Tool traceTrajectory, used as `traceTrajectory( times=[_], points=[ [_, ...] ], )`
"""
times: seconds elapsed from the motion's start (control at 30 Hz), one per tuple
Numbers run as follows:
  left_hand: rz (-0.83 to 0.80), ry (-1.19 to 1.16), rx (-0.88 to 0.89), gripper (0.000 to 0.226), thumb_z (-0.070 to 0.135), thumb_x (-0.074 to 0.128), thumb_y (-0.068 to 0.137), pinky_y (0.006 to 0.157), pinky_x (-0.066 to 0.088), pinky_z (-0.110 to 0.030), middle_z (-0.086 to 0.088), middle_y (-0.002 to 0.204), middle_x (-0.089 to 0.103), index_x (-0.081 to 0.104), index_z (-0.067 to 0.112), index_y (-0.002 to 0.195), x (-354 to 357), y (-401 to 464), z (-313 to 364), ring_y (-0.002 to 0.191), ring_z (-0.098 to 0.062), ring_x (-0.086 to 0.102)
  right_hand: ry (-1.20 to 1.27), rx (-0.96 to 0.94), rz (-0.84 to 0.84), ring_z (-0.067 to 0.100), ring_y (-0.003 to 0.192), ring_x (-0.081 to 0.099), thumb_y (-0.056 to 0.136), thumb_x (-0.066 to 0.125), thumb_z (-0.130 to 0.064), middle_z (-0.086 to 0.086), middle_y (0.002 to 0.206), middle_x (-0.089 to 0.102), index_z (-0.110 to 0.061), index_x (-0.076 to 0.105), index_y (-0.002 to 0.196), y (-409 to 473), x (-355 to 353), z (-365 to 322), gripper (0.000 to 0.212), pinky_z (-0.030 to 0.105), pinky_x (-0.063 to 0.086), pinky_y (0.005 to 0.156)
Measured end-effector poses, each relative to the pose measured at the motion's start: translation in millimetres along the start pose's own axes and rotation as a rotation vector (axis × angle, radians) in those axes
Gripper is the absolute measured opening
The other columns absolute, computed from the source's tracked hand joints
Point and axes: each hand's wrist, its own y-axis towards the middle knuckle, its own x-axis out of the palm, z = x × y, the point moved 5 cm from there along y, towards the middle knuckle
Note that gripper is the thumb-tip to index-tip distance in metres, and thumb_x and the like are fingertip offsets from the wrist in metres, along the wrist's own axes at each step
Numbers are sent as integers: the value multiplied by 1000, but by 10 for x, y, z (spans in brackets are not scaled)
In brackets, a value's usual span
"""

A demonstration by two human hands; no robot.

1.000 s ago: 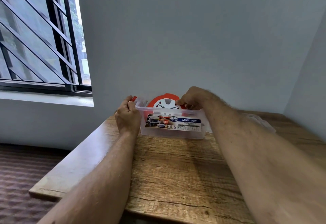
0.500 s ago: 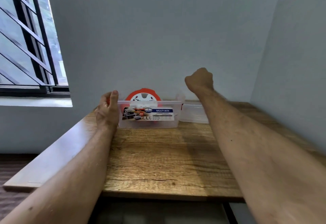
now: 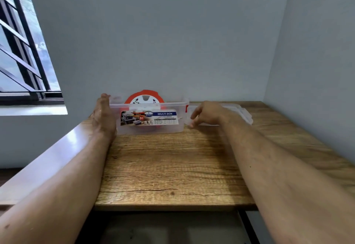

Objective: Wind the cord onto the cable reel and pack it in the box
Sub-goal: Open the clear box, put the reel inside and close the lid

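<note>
A clear plastic box (image 3: 172,128) with a "MULTI-BOX" label stands at the far side of the wooden table (image 3: 172,166). The red and white cable reel (image 3: 144,99) stands upright inside it, its top above the rim. My left hand (image 3: 102,116) lies flat against the box's left end, fingers straight. My right hand (image 3: 206,114) is just right of the box, fingers loosely spread over the near edge of the clear lid (image 3: 240,112) lying on the table. Whether the fingers grip the lid is unclear. No loose cord shows.
A grey wall rises right behind the box, and another wall borders the table on the right. A barred window (image 3: 23,51) with a sill is at the left. The table's near edge is close to me, with dark floor below.
My right hand left the reel, rose as a fist, then dropped to the lid on the right with fingers spread. My left hand stayed at the box's left end. The camera view shifted.
</note>
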Motion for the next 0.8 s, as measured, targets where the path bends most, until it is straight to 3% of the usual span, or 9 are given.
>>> traceTrajectory(
  times=[0.1,0.2,0.43,0.6,0.7,0.8],
  points=[
    [21,-2,-32,59,73,21,88,103,49,-50,1,120,75,69,42,105,-42,49,-42,112,-27,67,-99,-42,78,13,93,62,79,80,-21,-6,94,69,-20,75,95,56,19,4,17,36,48,94],
    [54,156,3,62,57,20,102,105,44,-40,-6,135,67,69,29,127,-67,37,5,124,-31,59,-207,-110,142,15,85,64,84,73,-16,-2,86,69,-19,71,81,68,22,-68,5,31,51,81],
    [34,192,6,70,66,20,98,105,46,-46,-7,134,68,70,28,129,-77,33,-20,121,-32,61,-471,-244,458,30,92,60,87,53,-3,13,103,63,-7,59,105,99,-319,-225,19,36,45,74],
    [-60,132,-27,97,100,14,72,100,52,-52,0,122,74,71,40,123,-63,78,-82,110,-31,69,-253,-253,883,36,83,61,87,47,4,18,95,64,0,57,105,-34,-810,-384,21,37,41,65],
    [-100,133,-55,97,100,16,71,95,55,-51,1,115,76,74,37,118,-48,71,-93,102,-27,71,-137,-384,1119,37,73,60,86,51,2,18,85,64,-1,58,94,-191,-1019,-693,11,42,45,61],
    [-117,158,-54,97,97,16,74,94,55,-51,0,112,76,75,33,116,-48,20,-41,101,-25,70,51,-459,1241,28,72,58,84,56,-3,12,84,64,-4,57,91,-366,-1197,-1019,7,38,44,64]
  ],
)
